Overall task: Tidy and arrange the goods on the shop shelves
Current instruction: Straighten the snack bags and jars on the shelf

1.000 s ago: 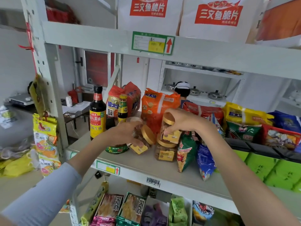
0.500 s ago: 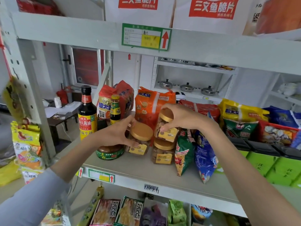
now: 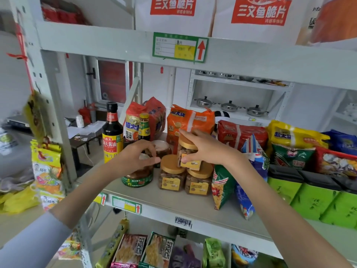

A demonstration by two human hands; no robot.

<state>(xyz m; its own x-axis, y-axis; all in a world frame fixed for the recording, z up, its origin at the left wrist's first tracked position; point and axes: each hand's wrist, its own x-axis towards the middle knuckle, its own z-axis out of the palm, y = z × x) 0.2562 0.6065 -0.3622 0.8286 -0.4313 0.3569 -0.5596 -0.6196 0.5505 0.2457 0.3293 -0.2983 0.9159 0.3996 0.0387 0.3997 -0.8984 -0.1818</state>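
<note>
The right hand [image 3: 202, 149] grips a clear jar [image 3: 190, 162] with gold lid and yellow label, set atop two matching jars [image 3: 171, 176] on the shelf [image 3: 173, 207]. The left hand [image 3: 135, 158] curls over a green-labelled jar [image 3: 138, 179] beside them, grip unclear. Bags [image 3: 172, 18] overhead read 三文鱼脆片.

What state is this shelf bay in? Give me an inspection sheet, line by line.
Surface: middle shelf, pale board, crowded.
Job's things: gold-lidded left jar and right jar side by side, top jar stacked on them.
Clutter: soy sauce bottle, green-labelled jar, leaning snack bags, green boxes.
Hands: right hand grips the top jar; left hand over green-labelled jar, grip unclear.
Cables: nothing seen on the shelf.
Surroundings: pots on a far rack; packets on the shelf below.
</note>
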